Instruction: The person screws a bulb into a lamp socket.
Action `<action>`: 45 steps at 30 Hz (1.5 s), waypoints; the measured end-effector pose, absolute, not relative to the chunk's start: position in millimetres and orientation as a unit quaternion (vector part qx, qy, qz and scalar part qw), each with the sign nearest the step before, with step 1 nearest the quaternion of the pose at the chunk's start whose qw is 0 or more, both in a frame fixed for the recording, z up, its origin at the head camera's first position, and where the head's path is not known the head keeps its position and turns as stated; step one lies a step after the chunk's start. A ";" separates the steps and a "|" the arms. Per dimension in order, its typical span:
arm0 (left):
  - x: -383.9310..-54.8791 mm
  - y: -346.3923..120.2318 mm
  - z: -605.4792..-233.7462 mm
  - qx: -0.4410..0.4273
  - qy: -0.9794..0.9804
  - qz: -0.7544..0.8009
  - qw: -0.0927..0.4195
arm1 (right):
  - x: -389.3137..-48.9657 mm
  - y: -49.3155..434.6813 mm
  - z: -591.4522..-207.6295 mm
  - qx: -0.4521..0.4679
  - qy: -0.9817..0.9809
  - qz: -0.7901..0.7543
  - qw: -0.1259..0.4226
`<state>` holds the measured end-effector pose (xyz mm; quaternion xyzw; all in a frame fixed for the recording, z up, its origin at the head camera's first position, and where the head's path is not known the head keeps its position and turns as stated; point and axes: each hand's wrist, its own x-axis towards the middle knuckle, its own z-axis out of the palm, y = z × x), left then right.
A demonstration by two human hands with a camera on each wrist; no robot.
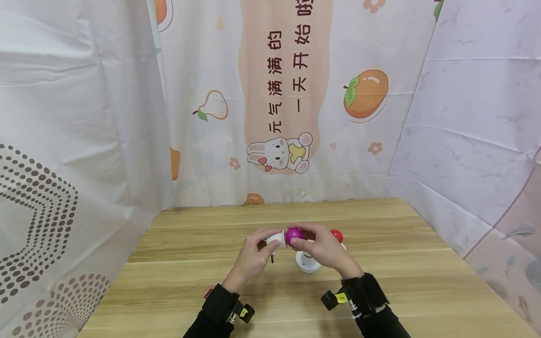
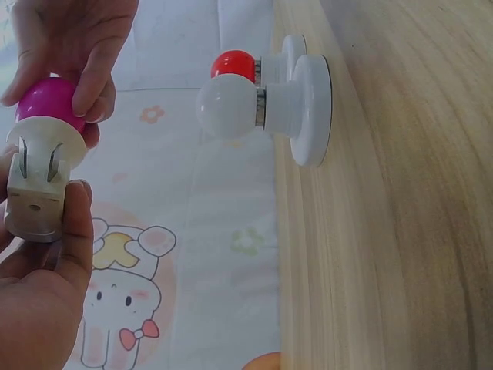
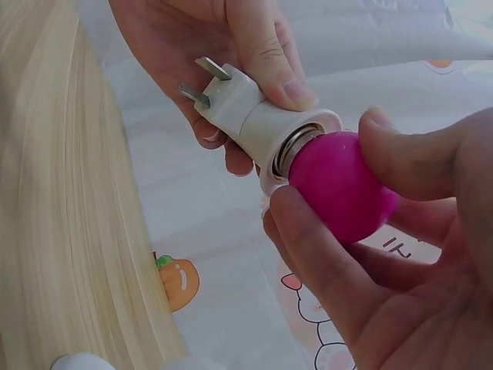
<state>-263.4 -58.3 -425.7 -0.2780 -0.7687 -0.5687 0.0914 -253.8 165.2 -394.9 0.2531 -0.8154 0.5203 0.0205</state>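
Over the table, my left hand (image 1: 252, 258) grips a white plug-in bulb socket (image 3: 266, 129), its two metal prongs pointing away from the bulb. My right hand (image 1: 324, 248) pinches a magenta light bulb (image 3: 343, 189) between thumb and fingers. In the right wrist view the bulb's metal screw base is at the socket's mouth, with some thread showing inside the rim. Bulb and socket lie roughly level, end to end, in the head view.
Behind the hands, a white bulb (image 2: 227, 106) stands in a round white lamp holder (image 2: 312, 112) on the wooden table (image 1: 203, 291). A red bulb (image 1: 336, 235) in a similar holder is beyond it. Printed curtains (image 1: 203, 155) hang around the table's back and sides.
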 end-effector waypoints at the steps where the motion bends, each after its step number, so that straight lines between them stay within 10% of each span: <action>1: -263.1 -58.0 -425.0 -0.277 -0.770 -0.568 0.090 | -253.6 165.0 -395.0 0.254 -0.811 0.526 0.016; 18: -260.3 -58.8 -422.0 -0.289 -0.766 -0.568 0.089 | -254.8 161.3 -394.1 0.220 -0.790 0.572 -0.033; 45: -260.6 -59.8 -419.5 -0.277 -0.768 -0.572 0.082 | -256.8 163.5 -397.9 0.329 -0.803 0.491 0.082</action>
